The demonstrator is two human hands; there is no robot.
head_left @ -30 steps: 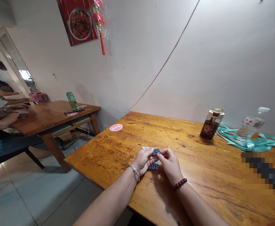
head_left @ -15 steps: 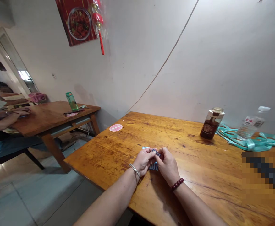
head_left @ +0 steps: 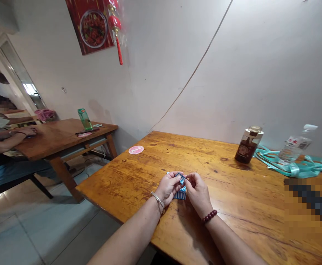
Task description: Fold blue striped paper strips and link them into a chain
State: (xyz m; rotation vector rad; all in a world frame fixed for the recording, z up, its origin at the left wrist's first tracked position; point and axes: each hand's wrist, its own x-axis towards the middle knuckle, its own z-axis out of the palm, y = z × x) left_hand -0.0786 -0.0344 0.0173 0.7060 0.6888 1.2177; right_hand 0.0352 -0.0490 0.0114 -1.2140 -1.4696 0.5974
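My left hand and my right hand meet over the wooden table, both pinching a small blue patterned strip between fingertips. The strip looks folded; part of it hangs down between the hands and a light blue end pokes out behind my left fingers. A silver bangle sits on my left wrist and a dark red bead bracelet on my right wrist.
A brown bottle, a clear water bottle and a heap of teal ribbon stand at the back right. A pink round sticker lies near the far left corner. At another table with a green bottle, a person sits.
My hands stay at the same spot; the fingers have shifted on the strip, raising its folded part slightly between the fingertips.
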